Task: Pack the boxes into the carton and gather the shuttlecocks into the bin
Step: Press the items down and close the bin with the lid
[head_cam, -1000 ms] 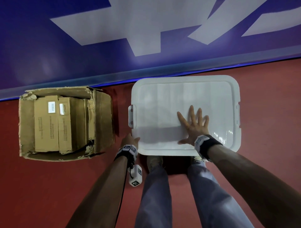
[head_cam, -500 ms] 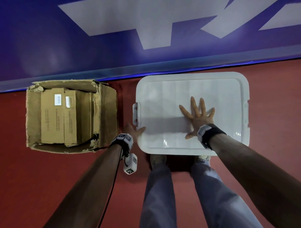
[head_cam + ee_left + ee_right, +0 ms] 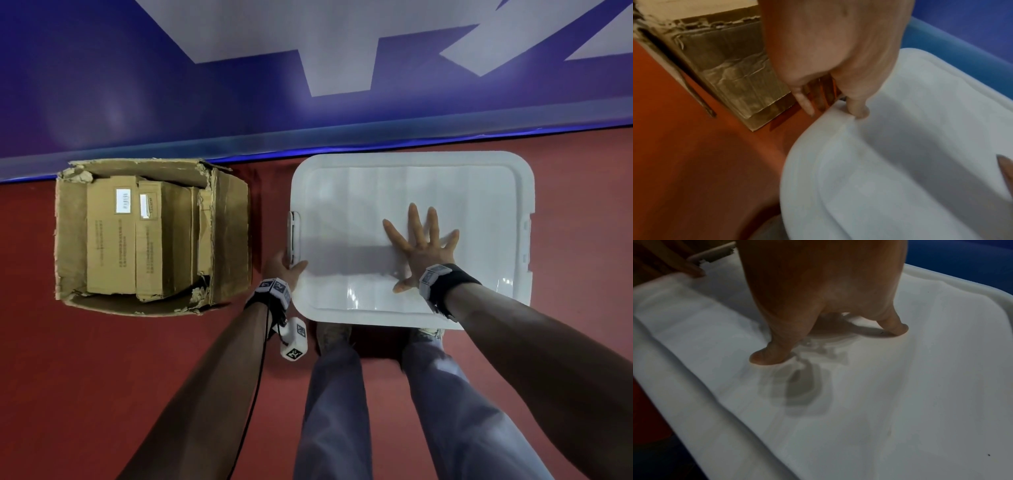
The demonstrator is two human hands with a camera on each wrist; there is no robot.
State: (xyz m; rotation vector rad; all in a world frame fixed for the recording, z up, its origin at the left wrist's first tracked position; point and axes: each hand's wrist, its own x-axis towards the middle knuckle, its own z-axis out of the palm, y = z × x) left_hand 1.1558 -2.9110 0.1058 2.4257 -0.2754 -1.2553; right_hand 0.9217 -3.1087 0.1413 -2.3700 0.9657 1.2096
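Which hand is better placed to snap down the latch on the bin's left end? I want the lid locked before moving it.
Probably the left hand: it already grips the lid edge right beside that latch, while the right hand lies flat mid-lid, holding it down.

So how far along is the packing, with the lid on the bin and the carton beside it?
Done, apparently: the boxes stand inside the open carton, and no shuttlecocks lie loose on the floor; the lid hides the bin's contents. In hand: the right hand presses flat on the white lid while the left hand holds its edge by the latch. Left: probably securing the lid; the carton's top is open.
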